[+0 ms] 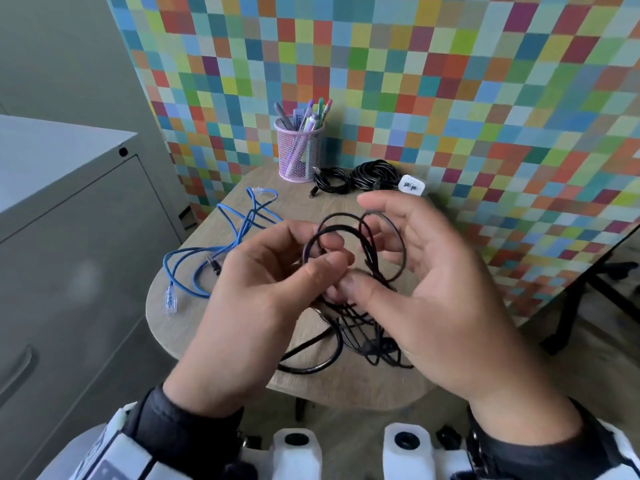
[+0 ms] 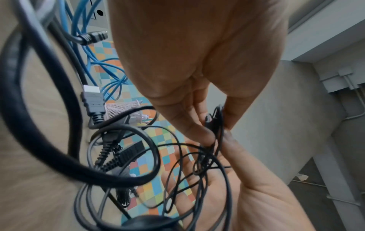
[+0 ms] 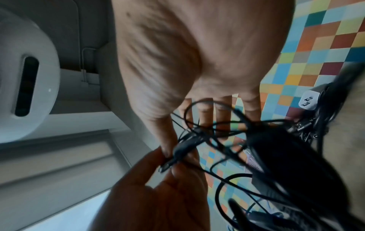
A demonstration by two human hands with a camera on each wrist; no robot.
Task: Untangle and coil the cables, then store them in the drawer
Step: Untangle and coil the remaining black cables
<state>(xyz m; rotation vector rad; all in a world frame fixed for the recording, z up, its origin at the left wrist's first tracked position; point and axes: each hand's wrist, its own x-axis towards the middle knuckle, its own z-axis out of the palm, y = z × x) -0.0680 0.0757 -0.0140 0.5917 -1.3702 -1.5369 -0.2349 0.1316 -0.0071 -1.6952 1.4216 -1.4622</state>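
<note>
Above a small wooden table [image 1: 346,386], both hands work a thin black cable [image 1: 399,237] formed into a few loops. My left hand [image 1: 329,261] pinches it between thumb and forefinger where the loops cross; the left wrist view shows this pinch [image 2: 214,125]. My right hand [image 1: 372,244] has straight, spread fingers behind the loops, and its thumb touches the cable's plug [image 3: 178,150] beside the left fingertips. Strands hang down into a black cable tangle [image 1: 367,344] on the table. A blue network cable [image 1: 221,251] lies loose at the left.
Two coiled black cables [image 1: 332,181] [image 1: 375,173] and a white charger [image 1: 411,185] lie at the table's back by a pink mesh pen cup [image 1: 299,154]. A grey cabinet [image 1: 86,254] with closed drawers stands left. A chequered panel [image 1: 450,98] backs the table.
</note>
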